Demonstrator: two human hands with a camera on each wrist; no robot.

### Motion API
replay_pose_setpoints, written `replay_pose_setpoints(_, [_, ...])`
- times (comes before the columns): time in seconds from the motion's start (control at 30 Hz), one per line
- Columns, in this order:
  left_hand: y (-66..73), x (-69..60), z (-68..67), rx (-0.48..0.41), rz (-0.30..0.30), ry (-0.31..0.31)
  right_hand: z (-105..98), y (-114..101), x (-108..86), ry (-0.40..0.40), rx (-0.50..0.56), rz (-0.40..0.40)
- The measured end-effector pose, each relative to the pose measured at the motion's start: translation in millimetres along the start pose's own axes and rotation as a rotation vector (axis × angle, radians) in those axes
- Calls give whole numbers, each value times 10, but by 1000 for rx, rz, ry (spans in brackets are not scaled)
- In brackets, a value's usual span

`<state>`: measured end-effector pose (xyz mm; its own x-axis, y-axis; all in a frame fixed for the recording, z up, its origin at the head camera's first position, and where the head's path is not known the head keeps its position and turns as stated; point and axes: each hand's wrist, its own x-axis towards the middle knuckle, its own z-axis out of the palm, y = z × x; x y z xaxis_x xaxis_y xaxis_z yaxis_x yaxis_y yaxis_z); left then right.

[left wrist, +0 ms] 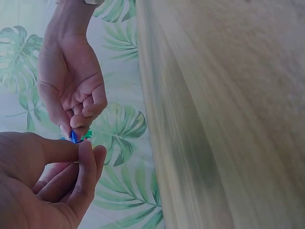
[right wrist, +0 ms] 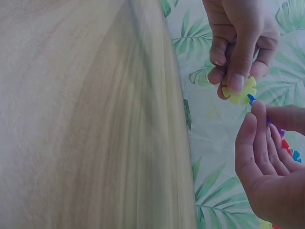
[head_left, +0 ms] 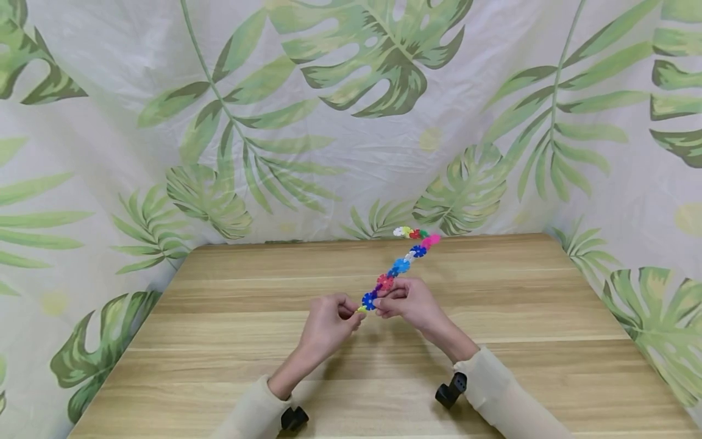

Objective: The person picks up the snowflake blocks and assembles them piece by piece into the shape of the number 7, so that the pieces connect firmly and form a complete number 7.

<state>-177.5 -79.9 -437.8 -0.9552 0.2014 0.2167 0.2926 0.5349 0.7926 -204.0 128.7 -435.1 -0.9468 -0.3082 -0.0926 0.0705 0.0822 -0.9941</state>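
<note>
A chain of notched plastic snowflake discs (head_left: 401,266) in several colours rises from my hands and bends left at its far end, where a white disc (head_left: 398,231) sits. My left hand (head_left: 327,323) pinches a yellow disc (right wrist: 242,90) between thumb and fingers at the chain's near end. Beside it, my right hand (head_left: 412,305) pinches the dark blue disc (head_left: 369,300), which meets the yellow one edge to edge. Purple and red discs (head_left: 385,281) follow just beyond the right fingers. In the left wrist view, the fingers hide most of the chain.
Both hands are above a wood-grain table (head_left: 230,311). Behind it hangs a pale cloth (head_left: 378,164) printed with green leaves. A small black device (head_left: 451,390) is at the right wrist, and another black device (head_left: 294,419) at the left.
</note>
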Motion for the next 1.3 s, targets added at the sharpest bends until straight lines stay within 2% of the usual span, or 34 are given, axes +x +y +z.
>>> replay_pose_setpoints(0.17, [21, -1, 23, 12, 15, 21, 9, 12, -7, 3, 25, -1])
replay_pose_setpoints(0.7, [41, 0, 83, -103, 26, 39, -3, 11, -11, 26, 58, -6])
replay_pose_setpoints(1.0, [48, 5, 82, -51, 72, 47, 13, 1, -21, 30, 89, 9])
replay_pose_setpoints(1.3, [53, 42, 79, -28, 86, 44, 55, 20, -25, 57, 98, 11])
